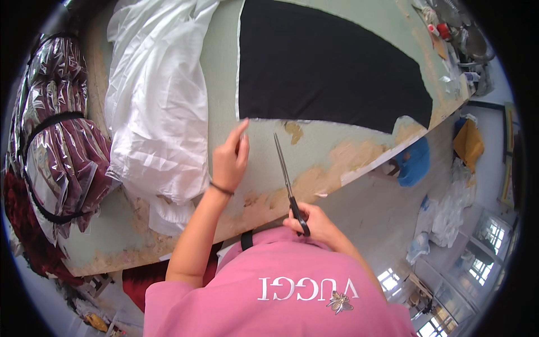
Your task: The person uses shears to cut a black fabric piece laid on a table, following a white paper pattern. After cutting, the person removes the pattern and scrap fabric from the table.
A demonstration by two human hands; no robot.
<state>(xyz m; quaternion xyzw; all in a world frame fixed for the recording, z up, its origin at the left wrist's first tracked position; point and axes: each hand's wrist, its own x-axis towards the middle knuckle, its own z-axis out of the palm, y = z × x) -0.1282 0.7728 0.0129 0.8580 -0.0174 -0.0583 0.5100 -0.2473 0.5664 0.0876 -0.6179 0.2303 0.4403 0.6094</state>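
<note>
Ideally, I'd press the cloth [331, 67], upper centre of the frame, flat with my left hand [230, 156], which points emptily near its corner. My right hand [314, 221] grips the scissors [288, 182], tips best held clear.

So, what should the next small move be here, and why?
Probably steadying the black cloth at its near left corner with the left hand: its index fingertip is already at that corner, while the right hand holds the scissors, their tips short of the cloth's near edge.
</note>
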